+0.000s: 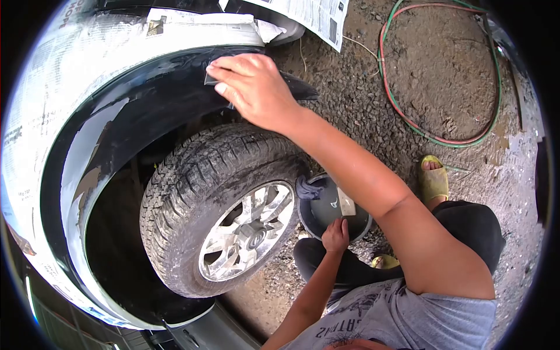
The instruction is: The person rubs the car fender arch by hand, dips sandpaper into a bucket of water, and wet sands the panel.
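Observation:
My right hand (251, 87) is closed on a small dark flat pad (210, 79) and holds it against the black wheel-arch trim (175, 87) of a vehicle. Grey patches show on the left part of the arch. My left hand (336, 235) is at the near rim of a dark bucket (364, 224), its fingers curled; what they hold, if anything, is hidden. A grey cloth (308, 188) hangs over the bucket's left edge, and a pale block (346, 202) is at its right side.
Below the arch is a muddy tire (192, 175) with a silver wheel rim (248, 233). Newspaper (70, 76) covers the body above the arch. A red and green hose (382, 64) lies coiled on the gravel. My feet wear yellow-green sandals (434, 181).

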`<move>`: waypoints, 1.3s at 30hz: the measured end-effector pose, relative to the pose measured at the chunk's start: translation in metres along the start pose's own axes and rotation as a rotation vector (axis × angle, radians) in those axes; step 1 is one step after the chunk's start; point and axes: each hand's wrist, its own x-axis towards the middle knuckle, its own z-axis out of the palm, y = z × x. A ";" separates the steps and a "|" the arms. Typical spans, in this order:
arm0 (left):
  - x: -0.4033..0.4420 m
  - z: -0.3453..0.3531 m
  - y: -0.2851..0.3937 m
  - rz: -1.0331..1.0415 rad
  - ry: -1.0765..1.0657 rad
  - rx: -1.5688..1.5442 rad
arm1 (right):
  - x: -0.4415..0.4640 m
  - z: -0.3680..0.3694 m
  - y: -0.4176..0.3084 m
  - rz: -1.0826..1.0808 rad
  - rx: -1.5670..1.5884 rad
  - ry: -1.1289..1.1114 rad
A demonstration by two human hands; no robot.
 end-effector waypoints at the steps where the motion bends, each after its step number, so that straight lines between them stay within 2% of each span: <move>1: -0.002 -0.001 0.001 -0.008 0.006 0.000 | 0.000 0.002 0.009 0.018 -0.017 0.000; 3: -0.002 0.004 -0.002 -0.006 0.000 0.003 | 0.003 0.003 0.008 0.055 -0.063 0.000; 6: 0.000 0.005 -0.003 -0.001 -0.006 0.019 | 0.001 0.001 -0.009 -0.006 0.042 0.004; 8: -0.005 0.002 -0.004 -0.013 -0.018 0.020 | 0.004 -0.001 0.004 -0.020 -0.051 0.018; 10: -0.003 0.004 -0.003 -0.025 -0.024 0.000 | 0.003 0.003 0.013 0.095 -0.029 -0.030; 13: -0.002 0.004 -0.004 -0.008 -0.009 -0.021 | 0.003 0.001 -0.006 -0.003 0.017 0.003; 17: 0.000 0.006 -0.003 -0.016 -0.023 0.004 | 0.006 0.004 0.017 0.114 0.012 -0.003; 20: 0.001 0.002 -0.001 -0.043 -0.080 0.045 | 0.006 0.002 0.000 0.095 0.000 0.008; 21: 0.002 0.002 0.000 -0.070 -0.114 0.056 | 0.008 -0.010 -0.008 0.036 0.020 -0.033; 24: 0.002 0.001 0.001 -0.146 -0.230 0.104 | 0.007 -0.026 -0.041 0.082 0.275 -0.031; 25: 0.002 0.001 0.002 -0.174 -0.269 0.119 | 0.003 -0.037 -0.055 0.187 0.415 -0.107; 28: 0.000 0.002 0.003 -0.186 -0.280 0.106 | -0.018 -0.082 -0.077 0.300 0.511 -0.670; 29: -0.001 0.003 0.002 -0.181 -0.304 0.108 | -0.019 -0.098 -0.085 0.407 0.438 -1.028; 30: -0.001 0.004 0.001 -0.174 -0.326 0.109 | -0.032 -0.098 -0.087 0.459 0.374 -1.266; 33: 0.005 0.016 -0.009 -0.145 -0.380 0.102 | -0.118 -0.078 -0.075 0.463 0.139 -1.668; 34: 0.007 0.024 -0.015 -0.133 -0.399 0.098 | -0.151 -0.074 -0.068 0.519 0.054 -1.772; 35: 0.010 0.037 -0.024 -0.083 -0.424 0.087 | -0.183 -0.078 -0.062 0.412 -0.068 -1.818; 38: 0.019 0.069 -0.033 -0.005 -0.465 0.021 | -0.272 -0.082 -0.036 0.438 -0.416 -1.959; 39: 0.021 0.072 -0.030 -0.018 -0.464 -0.014 | -0.295 -0.090 -0.031 0.427 -0.483 -1.880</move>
